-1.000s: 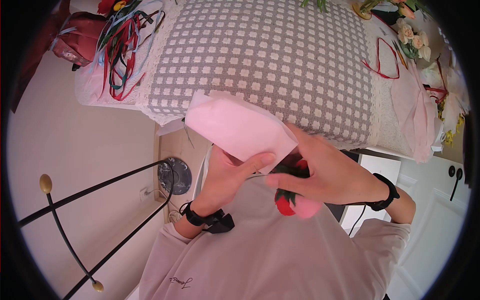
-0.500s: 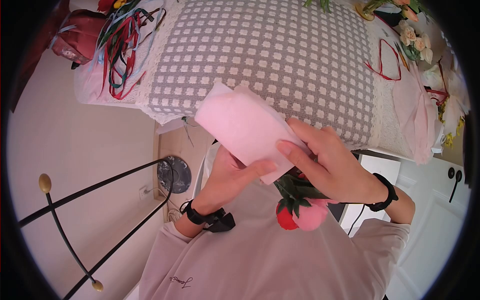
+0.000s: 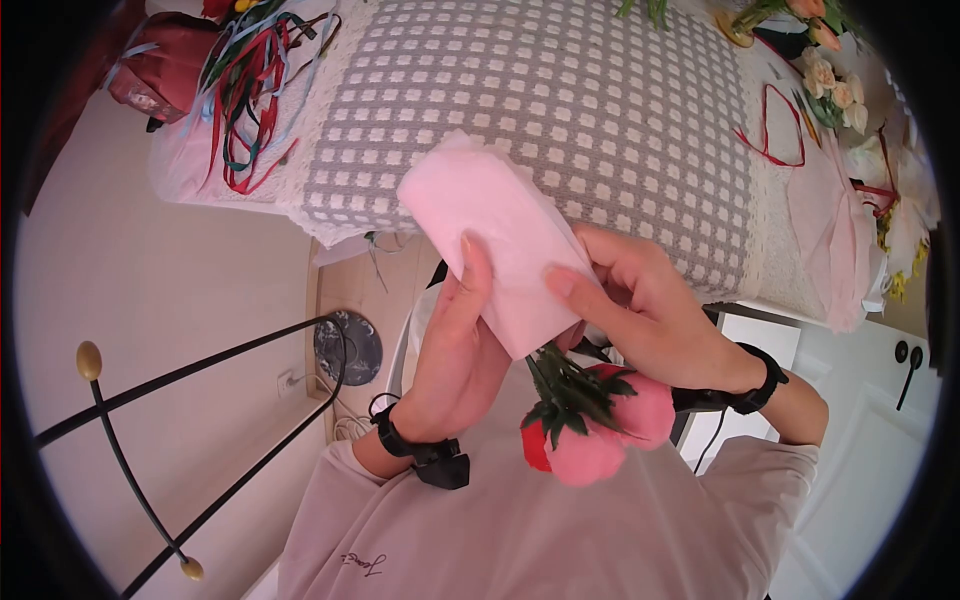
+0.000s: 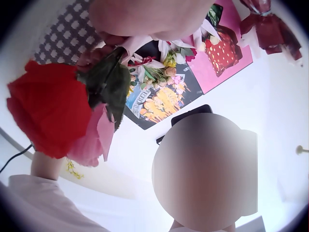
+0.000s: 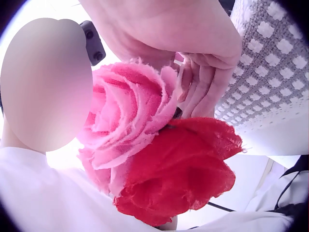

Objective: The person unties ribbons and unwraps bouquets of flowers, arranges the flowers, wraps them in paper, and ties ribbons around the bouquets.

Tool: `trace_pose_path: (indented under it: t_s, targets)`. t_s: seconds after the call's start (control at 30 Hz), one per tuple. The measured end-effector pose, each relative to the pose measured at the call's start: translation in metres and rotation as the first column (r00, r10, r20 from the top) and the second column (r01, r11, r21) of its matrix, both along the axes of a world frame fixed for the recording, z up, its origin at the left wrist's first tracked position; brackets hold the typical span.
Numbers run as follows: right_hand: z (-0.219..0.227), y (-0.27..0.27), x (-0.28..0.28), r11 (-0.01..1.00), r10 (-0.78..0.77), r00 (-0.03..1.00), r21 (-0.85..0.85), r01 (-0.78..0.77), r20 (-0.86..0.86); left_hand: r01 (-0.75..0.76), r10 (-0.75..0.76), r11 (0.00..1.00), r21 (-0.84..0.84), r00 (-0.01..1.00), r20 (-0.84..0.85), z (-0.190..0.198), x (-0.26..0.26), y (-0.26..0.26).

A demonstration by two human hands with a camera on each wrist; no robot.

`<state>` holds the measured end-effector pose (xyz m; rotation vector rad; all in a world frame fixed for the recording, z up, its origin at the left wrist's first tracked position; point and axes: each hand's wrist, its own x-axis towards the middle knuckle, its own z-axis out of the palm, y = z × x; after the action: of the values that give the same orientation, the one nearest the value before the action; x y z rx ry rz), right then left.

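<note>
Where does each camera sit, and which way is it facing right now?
Head: on the person's head, facing forward and down at the left hand, right hand, pink wrap and checked cloth; forearms and shirt show.
Left wrist: on that wrist, facing past the hand at the red flower; part of a hand and the shirt show.
Right wrist: on that wrist, facing the pink flower closely; fingers and shirt show.
Both wrist views share the red flower and checked cloth.
</note>
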<state>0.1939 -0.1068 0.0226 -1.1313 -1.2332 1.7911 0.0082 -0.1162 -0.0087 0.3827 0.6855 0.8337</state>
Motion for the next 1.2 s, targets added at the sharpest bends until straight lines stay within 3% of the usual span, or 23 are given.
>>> trace_pose_path:
  t_s: [0.13, 0.2, 0.27, 0.43, 0.6, 0.7, 0.8, 0.93, 1.2]
  targets:
    - [-0.003, -0.005, -0.002, 0.990, -0.050, 0.996, 0.132, 0.041, 0.068, -0.075, 0.068, 0.996, -0.048, 0.989, -0.129, 0.012, 0.003, 0.002]
    - [-0.004, -0.005, 0.003, 0.913, -0.053, 0.949, 0.401, -0.080, 0.310, -0.075, 0.067, 0.996, -0.042, 0.983, -0.171, 0.014, 0.001, 0.001]
    - [-0.006, -0.007, 0.002, 0.900, -0.059, 0.937, 0.425, -0.099, 0.345, -0.013, 0.000, 0.995, -0.100, 0.992, -0.127, 0.014, -0.006, 0.000]
    - [-0.003, -0.010, -0.007, 0.864, -0.046, 0.916, 0.476, -0.164, 0.398, -0.108, 0.110, 0.985, -0.134, 0.994, 0.005, 0.018, -0.005, -0.002]
    - [-0.002, -0.009, -0.011, 0.930, -0.067, 0.948, 0.364, -0.055, 0.312, -0.140, 0.147, 0.986, -0.095, 0.986, 0.072, 0.012, -0.006, 0.002]
    - [-0.003, -0.011, -0.012, 0.955, -0.050, 0.959, 0.295, -0.036, 0.279, -0.073, 0.088, 0.993, -0.095, 0.982, 0.165, 0.010, -0.009, 0.004]
    - [0.004, -0.015, -0.015, 0.987, -0.020, 0.983, 0.158, -0.009, 0.181, -0.080, 0.089, 0.991, -0.106, 0.992, 0.087, 0.008, -0.009, 0.006]
    - [-0.001, -0.017, -0.016, 0.988, 0.008, 0.989, 0.152, -0.030, 0.146, -0.158, 0.159, 0.986, -0.048, 0.987, 0.029, 0.009, -0.003, 0.008]
    - [-0.009, -0.015, -0.021, 0.998, -0.062, 0.998, -0.023, 0.063, 0.023, -0.261, 0.264, 0.964, 0.051, 0.961, -0.084, 0.015, -0.007, 0.014]
